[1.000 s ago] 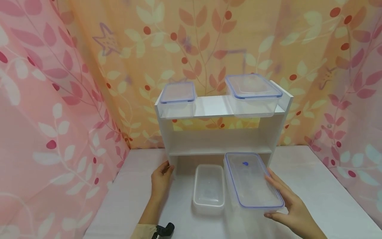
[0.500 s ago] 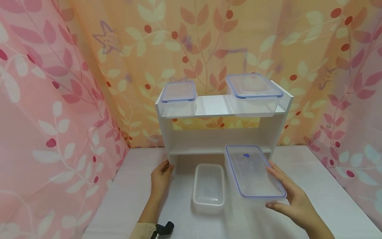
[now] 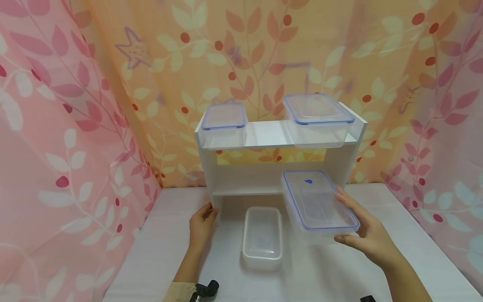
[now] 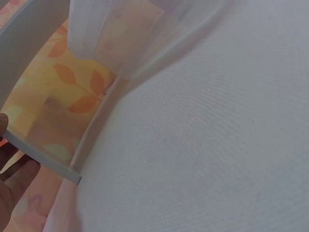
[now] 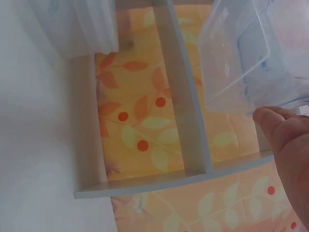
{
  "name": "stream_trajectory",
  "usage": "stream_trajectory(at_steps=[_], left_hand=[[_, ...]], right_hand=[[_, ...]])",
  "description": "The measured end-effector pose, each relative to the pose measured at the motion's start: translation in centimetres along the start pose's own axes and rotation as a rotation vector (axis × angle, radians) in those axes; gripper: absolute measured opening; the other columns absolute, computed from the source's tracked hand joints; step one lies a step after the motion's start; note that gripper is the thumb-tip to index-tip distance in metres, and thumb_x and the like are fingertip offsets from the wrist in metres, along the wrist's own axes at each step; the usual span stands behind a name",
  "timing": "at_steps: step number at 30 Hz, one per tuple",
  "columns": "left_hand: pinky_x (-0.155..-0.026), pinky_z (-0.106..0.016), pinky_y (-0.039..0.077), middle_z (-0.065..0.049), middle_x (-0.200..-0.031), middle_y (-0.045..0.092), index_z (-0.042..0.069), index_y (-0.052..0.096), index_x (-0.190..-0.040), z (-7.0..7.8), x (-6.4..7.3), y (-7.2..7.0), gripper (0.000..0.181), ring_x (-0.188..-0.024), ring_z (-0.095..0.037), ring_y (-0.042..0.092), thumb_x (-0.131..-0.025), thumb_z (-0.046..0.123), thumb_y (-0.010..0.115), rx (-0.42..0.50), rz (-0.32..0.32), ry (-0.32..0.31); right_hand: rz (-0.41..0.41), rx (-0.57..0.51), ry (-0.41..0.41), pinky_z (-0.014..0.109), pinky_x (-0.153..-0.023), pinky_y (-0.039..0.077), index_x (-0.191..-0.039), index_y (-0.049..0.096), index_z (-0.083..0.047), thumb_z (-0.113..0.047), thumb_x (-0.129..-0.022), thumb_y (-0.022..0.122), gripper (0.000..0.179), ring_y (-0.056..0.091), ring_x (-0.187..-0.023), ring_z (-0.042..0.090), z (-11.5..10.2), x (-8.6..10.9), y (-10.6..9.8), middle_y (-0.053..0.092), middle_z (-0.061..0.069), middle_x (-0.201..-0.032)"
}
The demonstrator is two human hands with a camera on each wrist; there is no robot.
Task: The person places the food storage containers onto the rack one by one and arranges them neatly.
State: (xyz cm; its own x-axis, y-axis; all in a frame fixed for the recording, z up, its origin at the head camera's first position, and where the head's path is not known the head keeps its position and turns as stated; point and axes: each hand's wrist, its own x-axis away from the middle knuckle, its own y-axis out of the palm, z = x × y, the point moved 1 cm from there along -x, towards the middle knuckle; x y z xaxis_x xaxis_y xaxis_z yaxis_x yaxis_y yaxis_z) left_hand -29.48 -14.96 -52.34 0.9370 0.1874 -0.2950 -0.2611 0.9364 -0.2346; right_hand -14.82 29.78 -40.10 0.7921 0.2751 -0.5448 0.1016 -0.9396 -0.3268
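My right hand [image 3: 371,235] grips the right side of a clear lidded food container [image 3: 317,203] with a blue seal. The container is in the air in front of the middle board of a white shelf unit [image 3: 249,182], its far end overlapping that board in the head view. In the right wrist view, the thumb [image 5: 273,121] presses the container's wall [image 5: 231,67]. My left hand [image 3: 201,226] pinches the front edge of the unit's left side panel, with thumb and fingers on either side of the panel [image 4: 48,162] in the left wrist view.
A smaller container with a whitish lid [image 3: 262,235] stands on the white table [image 3: 177,209], before the unit's bottom opening. On the top board are two blue-rimmed containers, a small one [image 3: 224,126] at left and a larger one [image 3: 320,119] at right. Floral curtains [image 3: 158,84] enclose the table.
My right hand has lifted the food container up from in front of the bottom opening to the middle board's height. The left hand stays on the side panel.
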Motion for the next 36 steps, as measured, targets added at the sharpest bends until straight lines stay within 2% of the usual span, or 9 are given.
stream_trajectory(at_steps=[6,13,18,23,27,30,32,36], left_hand=[[-0.082,-0.018,0.054,-0.007,-0.115,0.076,0.007,0.071,-0.129,-0.1,-0.1,-0.1,0.036,-0.107,-0.02,0.072,-0.096,0.021,0.074,-0.004,-0.003,-0.008],[-0.082,-0.018,0.053,-0.01,-0.115,0.076,0.005,0.07,-0.13,0.3,0.2,-0.1,0.037,-0.107,-0.023,0.072,-0.096,0.02,0.075,-0.01,0.004,-0.013],[-0.08,-0.017,0.052,-0.011,-0.115,0.076,0.005,0.07,-0.13,0.3,0.2,0.0,0.037,-0.107,-0.024,0.072,-0.096,0.019,0.075,-0.014,0.01,-0.01],[-0.079,-0.017,0.053,-0.011,-0.114,0.076,0.003,0.069,-0.13,0.2,0.2,0.0,0.039,-0.107,-0.025,0.072,-0.096,0.02,0.075,-0.005,0.009,0.003],[-0.08,-0.017,0.053,-0.011,-0.114,0.076,0.003,0.069,-0.13,0.4,0.2,0.0,0.038,-0.106,-0.025,0.073,-0.096,0.019,0.074,-0.017,0.009,0.012],[-0.08,-0.017,0.053,-0.011,-0.113,0.077,0.002,0.07,-0.129,0.5,0.3,0.0,0.037,-0.106,-0.025,0.073,-0.096,0.018,0.074,-0.02,0.008,0.016],[-0.08,-0.017,0.053,-0.011,-0.113,0.077,0.002,0.07,-0.129,0.6,0.3,0.0,0.037,-0.106,-0.025,0.073,-0.096,0.018,0.074,-0.021,0.007,0.021],[-0.082,-0.019,0.054,-0.011,-0.113,0.077,0.001,0.069,-0.13,0.5,0.3,0.0,0.037,-0.105,-0.025,0.073,-0.096,0.018,0.074,-0.021,0.005,0.027]], right_hand=[[-0.005,0.009,0.055,0.012,-0.103,0.042,-0.158,0.033,0.0,0.021,-0.078,0.072,0.091,0.024,-0.151,0.0,0.2,-1.2,-0.8,0.014,0.014,-0.172],[0.015,0.046,0.125,0.019,-0.091,0.053,-0.16,0.032,-0.008,0.016,-0.083,0.072,0.09,0.034,-0.141,-0.005,0.7,-2.4,-1.2,0.014,0.008,-0.172],[0.037,0.067,0.145,0.02,-0.087,0.055,-0.161,0.032,-0.011,0.012,-0.085,0.072,0.089,0.034,-0.14,-0.004,1.1,-3.5,-1.2,0.015,0.006,-0.172],[0.037,0.018,0.142,0.017,-0.09,0.053,-0.162,0.03,-0.011,0.013,-0.086,0.071,0.089,0.027,-0.149,0.01,1.5,-4.7,-1.5,0.012,0.009,-0.173],[0.044,0.025,0.151,0.014,-0.092,0.05,-0.162,0.03,-0.012,0.011,-0.087,0.072,0.089,0.016,-0.156,0.029,1.9,-5.5,-1.7,0.009,0.011,-0.173],[0.049,0.044,0.175,0.013,-0.091,0.049,-0.162,0.03,-0.014,0.007,-0.088,0.073,0.088,0.013,-0.154,0.047,2.0,-6.2,-1.9,0.008,0.01,-0.173],[0.053,0.055,0.197,0.013,-0.09,0.049,-0.163,0.029,-0.017,0.003,-0.089,0.073,0.088,0.016,-0.149,0.056,2.1,-6.6,-2.0,0.008,0.01,-0.173],[0.059,0.036,0.22,0.012,-0.091,0.048,-0.163,0.029,-0.018,0.002,-0.09,0.073,0.087,0.02,-0.145,0.061,2.7,-7.2,-2.1,0.008,0.01,-0.173]])
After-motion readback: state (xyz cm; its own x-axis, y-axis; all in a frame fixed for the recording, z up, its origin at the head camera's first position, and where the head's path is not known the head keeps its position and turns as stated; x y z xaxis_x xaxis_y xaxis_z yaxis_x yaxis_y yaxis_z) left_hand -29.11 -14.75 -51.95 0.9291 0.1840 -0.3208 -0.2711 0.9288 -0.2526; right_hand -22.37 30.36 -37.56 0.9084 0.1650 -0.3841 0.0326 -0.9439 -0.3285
